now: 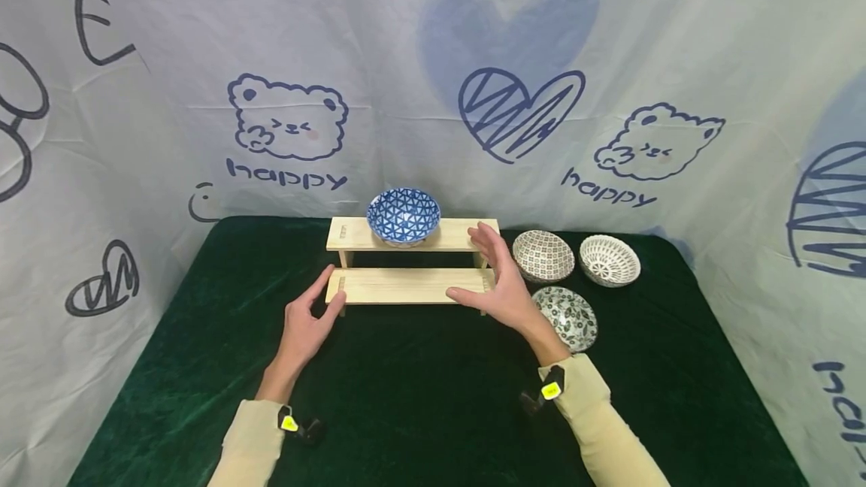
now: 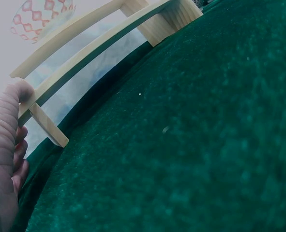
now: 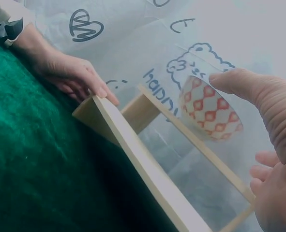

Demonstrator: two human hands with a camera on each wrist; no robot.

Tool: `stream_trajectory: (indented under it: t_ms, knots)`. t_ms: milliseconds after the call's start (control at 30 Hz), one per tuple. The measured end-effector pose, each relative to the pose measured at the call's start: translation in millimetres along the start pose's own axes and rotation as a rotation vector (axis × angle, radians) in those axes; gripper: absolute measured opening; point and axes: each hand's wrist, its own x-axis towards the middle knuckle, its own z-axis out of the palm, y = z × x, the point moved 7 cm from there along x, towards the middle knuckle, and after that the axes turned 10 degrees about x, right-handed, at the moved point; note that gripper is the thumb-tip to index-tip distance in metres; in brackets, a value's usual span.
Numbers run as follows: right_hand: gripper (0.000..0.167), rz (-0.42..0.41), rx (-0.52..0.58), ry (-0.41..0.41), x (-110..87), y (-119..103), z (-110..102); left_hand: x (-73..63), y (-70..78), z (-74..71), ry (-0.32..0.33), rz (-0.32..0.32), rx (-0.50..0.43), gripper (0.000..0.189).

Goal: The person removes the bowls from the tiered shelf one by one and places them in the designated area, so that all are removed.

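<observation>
A pale two-tier wooden stand has its lower shelf point(image 1: 406, 286) in front of the raised upper shelf point(image 1: 352, 234). My left hand point(image 1: 306, 331) grips the left end of the lower shelf, thumb on top and fingers beside and below the end. On the upper shelf sits a bowl point(image 1: 404, 215) with blue triangles inside; red diamonds cover its outer wall point(image 3: 209, 110). The right hand point(image 1: 506, 288) is spread over the stand's right end, thumb above the lower shelf and fingers beside the upper one, holding nothing.
Right of the stand are a brown-patterned bowl point(image 1: 543, 255), a white ribbed-looking bowl point(image 1: 610, 261) and a green leaf-patterned bowl point(image 1: 565, 319), partly behind the right wrist. Dark green cloth point(image 1: 419, 404) covers the table. A printed white curtain point(image 1: 406, 43) hangs behind.
</observation>
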Motion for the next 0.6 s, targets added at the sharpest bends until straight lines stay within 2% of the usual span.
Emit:
stream_trajectory:
  t_ms: [300, 600]
  knots:
    - [0.115, 0.001, 0.042, -0.032, 24.4, 2, 17, -0.3, 0.4, -0.2, 0.008, 0.008, -0.007, 0.060]
    - [0.117, 0.093, 0.020, -0.054, 41.7, 7, 31, -0.3, -0.1, 0.3, 0.004, 0.002, -0.002, 0.060]
